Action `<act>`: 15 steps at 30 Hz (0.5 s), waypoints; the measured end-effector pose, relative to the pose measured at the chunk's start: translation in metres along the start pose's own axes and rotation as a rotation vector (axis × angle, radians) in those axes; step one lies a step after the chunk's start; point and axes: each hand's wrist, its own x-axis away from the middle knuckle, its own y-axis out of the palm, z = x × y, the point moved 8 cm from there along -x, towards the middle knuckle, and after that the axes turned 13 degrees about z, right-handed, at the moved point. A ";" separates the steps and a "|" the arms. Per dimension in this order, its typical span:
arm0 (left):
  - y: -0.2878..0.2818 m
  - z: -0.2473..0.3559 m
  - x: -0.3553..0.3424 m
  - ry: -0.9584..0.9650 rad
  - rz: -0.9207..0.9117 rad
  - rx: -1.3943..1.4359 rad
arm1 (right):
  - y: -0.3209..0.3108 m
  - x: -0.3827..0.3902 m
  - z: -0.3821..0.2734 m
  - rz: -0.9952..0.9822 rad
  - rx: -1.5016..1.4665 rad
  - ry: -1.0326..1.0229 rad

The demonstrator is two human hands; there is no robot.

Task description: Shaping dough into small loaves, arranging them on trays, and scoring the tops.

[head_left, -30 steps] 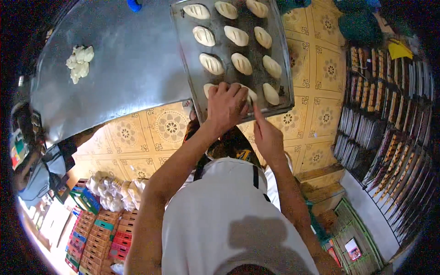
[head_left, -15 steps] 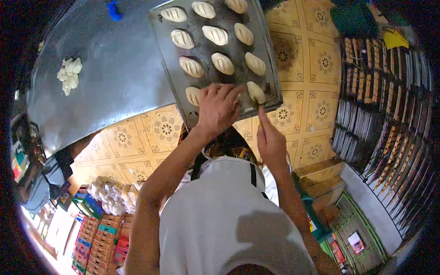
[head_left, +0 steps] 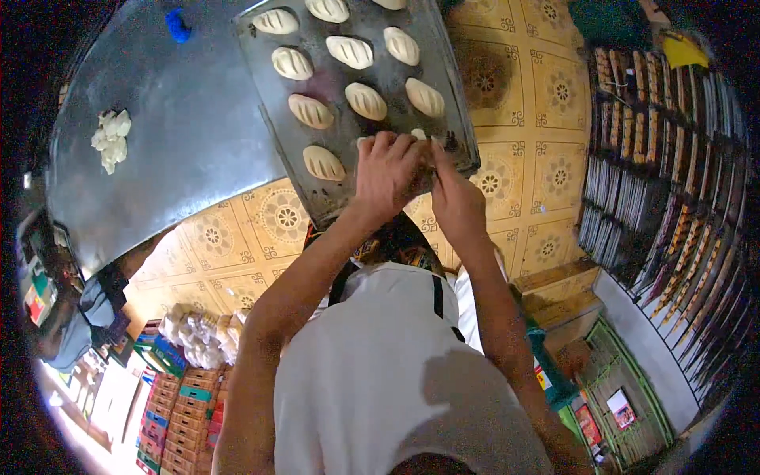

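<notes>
A dark metal baking tray [head_left: 317, 212] holds several pale oval dough pieces [head_left: 348, 51], many scored with slashes. My left hand [head_left: 388, 170] is over the lower right of the tray, fingers curled down on a dough piece [head_left: 419, 134] that it partly covers. My right hand [head_left: 453, 194] reaches up beside it, fingers closed and tips at that same piece; what they hold is hidden behind the fingers. To the left, a heap of loose white dough scraps [head_left: 111, 141] lies on the metal table [head_left: 174, 119].
A blue item [head_left: 177, 25] lies at the table's back. Racks of trays [head_left: 649, 174] stand along the right. Below the table are patterned floor tiles [head_left: 281, 214], stacked crates [head_left: 182, 412] and bagged goods [head_left: 194, 332]. A green metal frame [head_left: 625, 372] stands at lower right.
My left hand has moved rightward across the bottom of the tray to the right-hand piece. My right hand has moved up beside it. The whole view has shifted slightly.
</notes>
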 end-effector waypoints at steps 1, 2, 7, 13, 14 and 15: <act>0.001 0.003 0.000 -0.017 -0.018 -0.032 | 0.007 0.005 0.006 -0.015 0.029 0.003; 0.005 -0.002 -0.007 -0.029 -0.022 -0.074 | 0.012 -0.003 0.009 -0.022 0.053 -0.009; 0.016 -0.007 0.001 0.003 -0.053 -0.077 | -0.006 0.029 0.023 -0.174 0.027 0.094; 0.019 0.013 -0.004 0.011 -0.082 -0.082 | 0.002 0.006 0.020 -0.158 0.045 0.112; 0.024 0.007 -0.011 -0.002 -0.110 -0.136 | 0.012 0.010 0.029 -0.251 0.095 0.156; 0.024 0.007 -0.008 0.002 -0.112 -0.139 | 0.011 0.024 0.034 -0.249 0.091 0.157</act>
